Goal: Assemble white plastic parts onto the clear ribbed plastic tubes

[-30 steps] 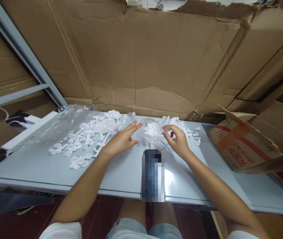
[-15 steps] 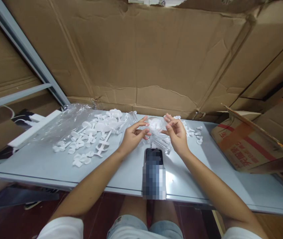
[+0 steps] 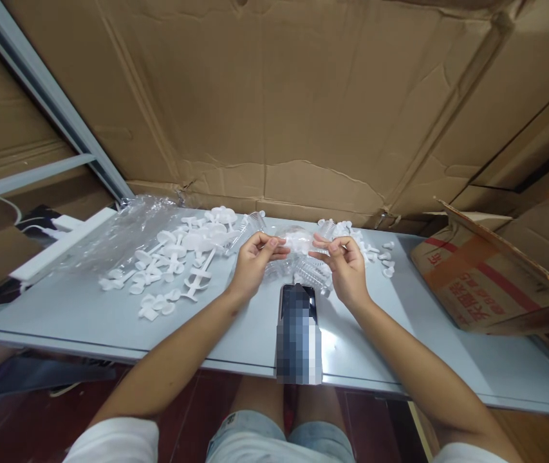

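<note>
Between my hands is a clear, shiny plastic piece (image 3: 298,240), whitish in the middle; its exact kind cannot be made out. My left hand (image 3: 256,262) pinches its left side between thumb and fingers. On the other side, the fingertips of my right hand (image 3: 347,265) close at its right edge. Clear ribbed plastic pieces (image 3: 313,274) lie on the table just below and behind it. A phone (image 3: 298,302), partly blurred out, lies in front of them, between my forearms.
White plastic parts with discs and stems (image 3: 199,241) are heaped on the left of the grey table (image 3: 235,347). Small white pieces (image 3: 386,257) lie at right. Clear plastic wrap (image 3: 134,231) and a white power strip (image 3: 64,247) are far left. An open cardboard box (image 3: 481,276) stands right.
The clear piece looks flatter and less bunched up than before. My right hand's fingers have shifted at its edge, and my left hand's thumb and fingers have drawn together. The view has tilted slightly.
</note>
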Action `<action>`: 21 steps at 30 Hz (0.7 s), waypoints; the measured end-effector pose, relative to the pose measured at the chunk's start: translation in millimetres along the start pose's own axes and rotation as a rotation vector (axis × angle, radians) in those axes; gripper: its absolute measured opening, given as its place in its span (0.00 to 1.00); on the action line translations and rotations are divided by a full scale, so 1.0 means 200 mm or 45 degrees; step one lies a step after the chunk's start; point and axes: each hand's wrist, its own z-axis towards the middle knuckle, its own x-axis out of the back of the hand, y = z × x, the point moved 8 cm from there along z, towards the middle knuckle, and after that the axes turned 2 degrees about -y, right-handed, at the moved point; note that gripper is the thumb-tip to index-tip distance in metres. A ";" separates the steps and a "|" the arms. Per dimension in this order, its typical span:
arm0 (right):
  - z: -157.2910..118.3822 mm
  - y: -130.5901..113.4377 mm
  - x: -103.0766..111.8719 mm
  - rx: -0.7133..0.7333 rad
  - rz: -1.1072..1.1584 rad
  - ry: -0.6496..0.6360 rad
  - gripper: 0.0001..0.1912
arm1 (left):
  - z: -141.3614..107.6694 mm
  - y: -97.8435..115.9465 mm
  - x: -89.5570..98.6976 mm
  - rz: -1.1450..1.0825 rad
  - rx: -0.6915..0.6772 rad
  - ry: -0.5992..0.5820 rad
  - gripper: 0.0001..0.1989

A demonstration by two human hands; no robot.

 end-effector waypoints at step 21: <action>0.01 0.14 0.28 -0.253 0.053 0.419 0.16 | 0.00 -0.06 0.08 0.113 0.125 0.117 0.16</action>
